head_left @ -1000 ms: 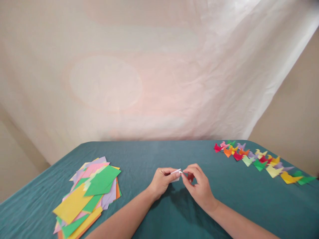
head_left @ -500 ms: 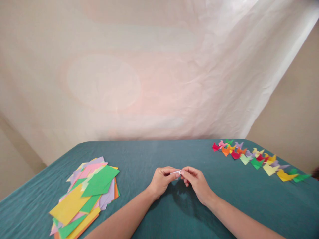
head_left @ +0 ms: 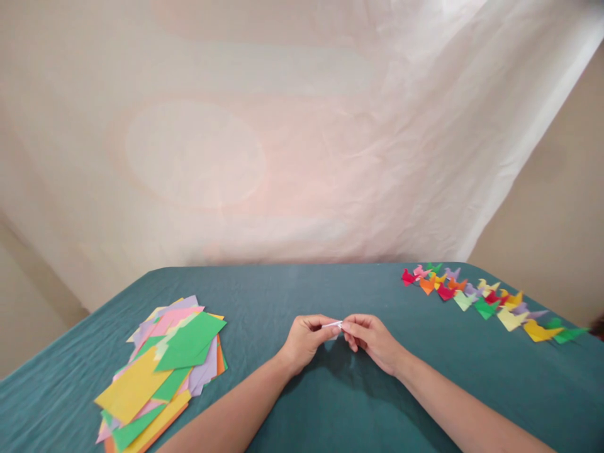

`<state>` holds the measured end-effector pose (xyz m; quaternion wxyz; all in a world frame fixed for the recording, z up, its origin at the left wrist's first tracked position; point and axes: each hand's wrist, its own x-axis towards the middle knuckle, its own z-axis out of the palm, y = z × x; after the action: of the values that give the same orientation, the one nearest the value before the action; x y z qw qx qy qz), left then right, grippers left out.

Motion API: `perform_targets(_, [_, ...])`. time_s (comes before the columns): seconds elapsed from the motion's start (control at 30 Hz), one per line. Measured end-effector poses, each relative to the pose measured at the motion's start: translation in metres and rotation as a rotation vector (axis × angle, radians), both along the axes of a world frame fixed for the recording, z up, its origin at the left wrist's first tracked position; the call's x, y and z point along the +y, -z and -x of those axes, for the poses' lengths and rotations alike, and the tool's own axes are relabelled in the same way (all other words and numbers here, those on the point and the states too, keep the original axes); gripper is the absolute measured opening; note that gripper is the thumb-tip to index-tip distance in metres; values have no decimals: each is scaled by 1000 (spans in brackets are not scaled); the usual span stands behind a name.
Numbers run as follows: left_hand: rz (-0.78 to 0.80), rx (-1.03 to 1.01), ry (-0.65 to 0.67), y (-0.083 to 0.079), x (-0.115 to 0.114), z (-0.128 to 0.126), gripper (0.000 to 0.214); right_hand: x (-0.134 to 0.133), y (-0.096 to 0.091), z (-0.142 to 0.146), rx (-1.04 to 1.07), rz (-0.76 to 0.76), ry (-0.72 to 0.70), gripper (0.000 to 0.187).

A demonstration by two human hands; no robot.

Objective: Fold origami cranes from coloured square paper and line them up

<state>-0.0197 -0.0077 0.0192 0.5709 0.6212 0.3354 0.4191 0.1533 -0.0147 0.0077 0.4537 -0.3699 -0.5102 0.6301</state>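
Observation:
A small folded piece of pale paper (head_left: 332,325), whitish to light lilac, is held just above the table between my two hands. My left hand (head_left: 304,343) pinches its left part between thumb and fingers. The fingertips of my right hand (head_left: 370,340) are closed on its right end. Most of the paper is hidden by the fingers, so its folded shape cannot be made out.
A loose pile of coloured paper sheets (head_left: 189,343) lies on the left of the table, which has a dark green cloth (head_left: 264,289). Several folded paper birds (head_left: 512,319) stand in rows along the right side. A pale sheet (head_left: 302,157) hangs behind.
My right hand has shifted very slightly at the paper's right end. Both hands still hold the paper in nearly the same place.

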Motion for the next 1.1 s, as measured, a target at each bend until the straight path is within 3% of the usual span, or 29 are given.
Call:
perform_targets(0.2, [35,7,-28,3,1,-1,32,1,2,-1,-31,26,-5,30])
perform_targets(0.7, [30,-9,-71,2,0,-1,26,-2,3,2,-175,-164,97,22])
perform_targets(1.1, [127,-90,-64,-2,-2,-1,27,-8,0,7,-161,-189,86,23])
